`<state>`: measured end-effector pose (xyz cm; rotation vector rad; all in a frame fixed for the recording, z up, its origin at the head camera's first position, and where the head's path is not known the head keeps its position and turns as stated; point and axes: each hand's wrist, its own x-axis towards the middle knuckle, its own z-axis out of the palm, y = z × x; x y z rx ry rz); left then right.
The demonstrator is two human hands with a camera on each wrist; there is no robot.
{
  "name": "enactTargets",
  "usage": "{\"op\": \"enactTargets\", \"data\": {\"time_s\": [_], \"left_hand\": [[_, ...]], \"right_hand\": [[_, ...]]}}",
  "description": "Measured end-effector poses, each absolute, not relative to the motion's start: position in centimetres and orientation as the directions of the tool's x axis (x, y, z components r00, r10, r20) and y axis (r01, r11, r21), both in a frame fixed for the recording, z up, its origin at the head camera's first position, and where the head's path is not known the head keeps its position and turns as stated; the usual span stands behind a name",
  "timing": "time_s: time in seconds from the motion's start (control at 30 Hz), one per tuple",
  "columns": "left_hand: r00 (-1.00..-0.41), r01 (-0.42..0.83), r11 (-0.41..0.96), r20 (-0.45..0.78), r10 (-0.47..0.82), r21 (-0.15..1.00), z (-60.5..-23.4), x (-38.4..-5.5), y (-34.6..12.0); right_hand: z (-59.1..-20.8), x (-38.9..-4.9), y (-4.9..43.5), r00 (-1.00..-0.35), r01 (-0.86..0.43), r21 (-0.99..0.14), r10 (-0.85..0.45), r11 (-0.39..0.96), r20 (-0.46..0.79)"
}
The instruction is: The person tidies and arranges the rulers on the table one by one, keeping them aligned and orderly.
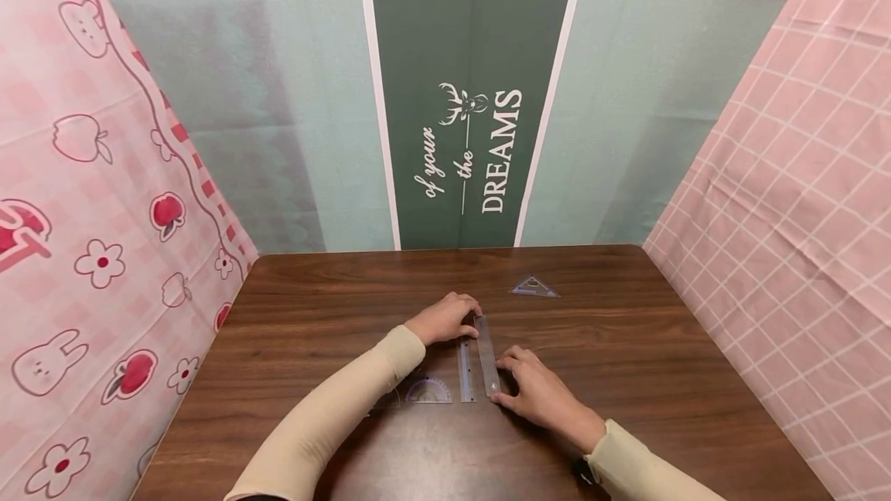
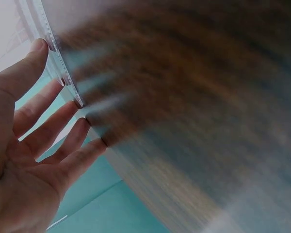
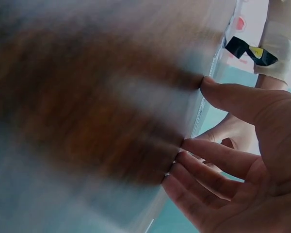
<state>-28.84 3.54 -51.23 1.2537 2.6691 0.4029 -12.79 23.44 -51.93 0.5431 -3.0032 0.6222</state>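
A clear straight ruler (image 1: pixel 486 358) lies slightly slanted on the brown table between the two hands. My left hand (image 1: pixel 448 319) holds its far end, thumb at the left edge and fingers at the tip. At the near end, my right hand (image 1: pixel 536 389) holds it with the thumb by the corner and the fingers along the right edge. Close on its left lies a second clear ruler (image 1: pixel 466 373) with a bluish stripe. Both wrist views show fingertips down at the table surface; the left hand (image 2: pixel 43 150) and right hand (image 3: pixel 242 160) have their fingers spread.
A clear protractor (image 1: pixel 428 390) with purple marks lies left of the rulers. Beside it, another clear piece (image 1: pixel 387 402) is partly hidden by the left forearm. A triangular set square (image 1: pixel 534 287) lies farther back on the table (image 1: pixel 313 284). Printed curtains stand around three sides.
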Motion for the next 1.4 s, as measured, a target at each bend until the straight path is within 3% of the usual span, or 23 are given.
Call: {"op": "enactTargets", "data": {"time_s": [0.5, 1.0, 1.4], "left_hand": [[-0.634, 0.731, 0.603, -0.011, 0.773, 0.320, -51.1, -28.7, 3.3], [-0.690, 0.660, 0.654, -0.045, 0.722, 0.369, -50.7, -28.8, 3.4], [-0.753, 0.600, 0.708, -0.036, 0.657, 0.372, -50.1, -29.1, 4.6]], "right_hand": [[-52.0, -12.8, 23.3, -0.932, -0.361, -0.374, -0.347, 0.854, 0.106], [-51.3, -13.5, 24.1, -0.912, -0.405, -0.452, -0.388, 0.795, 0.134], [-50.4, -16.2, 27.2, -0.947, -0.320, -0.456, -0.274, 0.831, 0.165]]}}
